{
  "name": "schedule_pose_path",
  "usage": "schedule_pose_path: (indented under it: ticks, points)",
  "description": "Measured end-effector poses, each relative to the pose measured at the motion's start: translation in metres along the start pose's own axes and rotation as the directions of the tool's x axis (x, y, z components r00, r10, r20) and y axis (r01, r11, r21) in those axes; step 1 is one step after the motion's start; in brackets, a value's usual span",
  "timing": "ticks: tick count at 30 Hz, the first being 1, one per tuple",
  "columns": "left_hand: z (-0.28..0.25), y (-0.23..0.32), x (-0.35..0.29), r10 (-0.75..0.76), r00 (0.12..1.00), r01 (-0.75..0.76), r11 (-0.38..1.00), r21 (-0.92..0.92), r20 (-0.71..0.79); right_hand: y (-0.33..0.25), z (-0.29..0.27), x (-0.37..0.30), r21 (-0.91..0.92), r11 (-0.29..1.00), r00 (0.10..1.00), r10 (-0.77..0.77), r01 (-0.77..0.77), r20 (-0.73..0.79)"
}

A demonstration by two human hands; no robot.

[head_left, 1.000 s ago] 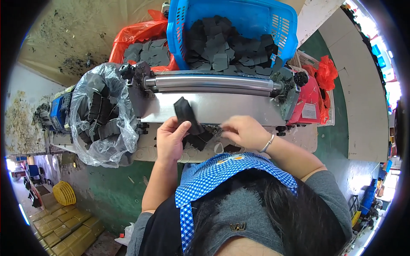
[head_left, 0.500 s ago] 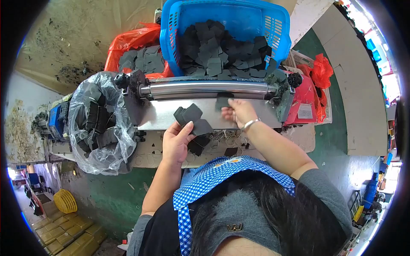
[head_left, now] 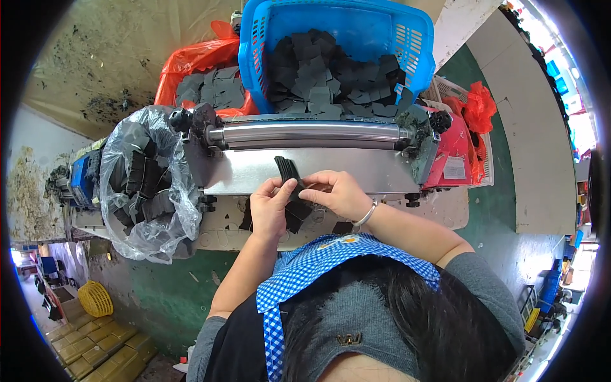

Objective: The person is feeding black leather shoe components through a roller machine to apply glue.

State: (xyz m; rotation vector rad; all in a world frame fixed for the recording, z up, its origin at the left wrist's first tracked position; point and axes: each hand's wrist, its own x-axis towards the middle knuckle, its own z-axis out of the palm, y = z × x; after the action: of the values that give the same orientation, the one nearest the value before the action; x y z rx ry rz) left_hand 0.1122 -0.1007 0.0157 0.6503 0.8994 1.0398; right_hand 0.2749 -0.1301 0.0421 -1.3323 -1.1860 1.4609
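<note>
A small stack of thin black sheet pieces [head_left: 287, 169] stands on edge between my two hands, in front of a roller machine. My left hand [head_left: 267, 210] is closed round its lower left side, with the thumb on the front. From the right, my right hand [head_left: 340, 196] pinches the stack's other side between thumb and fingers. Just beyond lies the machine's smooth metal plate [head_left: 242, 172], with a shiny steel roller [head_left: 312, 134] along its far side. More black pieces [head_left: 296, 216] lie below my hands, partly hidden by them.
Behind the roller stands a blue plastic basket [head_left: 417, 57] heaped with dark square pieces [head_left: 318, 73]. An orange bag [head_left: 184, 60] with similar pieces is beside it. A clear plastic bag [head_left: 184, 232] of black pieces sits left of the plate. The machine's red end housing [head_left: 450, 153] is at right.
My right hand has come back from the roller to the stack, and the piece it had there is no longer seen on the plate. The fanned pieces are now squared together and turned on edge.
</note>
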Motion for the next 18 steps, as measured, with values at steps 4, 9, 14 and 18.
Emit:
schedule_pose_path:
  ticks: [4,9,14,18]
  points:
    - [0.0,0.005,0.001,-0.084,0.995,0.08,0.993,0.083,0.055,0.017,-0.003,0.005,-0.177,0.978,0.989,-0.129,0.114,-0.074]
    - [-0.004,0.015,-0.002,-0.156,0.985,0.164,0.979,-0.124,0.068,0.0,-0.025,0.011,0.183,0.895,0.883,0.437,-0.407,-0.17]
    - [-0.006,0.003,0.0,-0.065,0.997,0.065,0.998,-0.003,0.03,0.013,-0.047,0.025,0.495,0.851,0.865,0.373,-0.175,-0.335]
    - [-0.008,-0.011,0.002,0.022,1.0,-0.021,0.991,0.128,-0.009,-0.004,-0.009,0.001,-0.069,0.996,0.998,-0.057,0.056,-0.009]
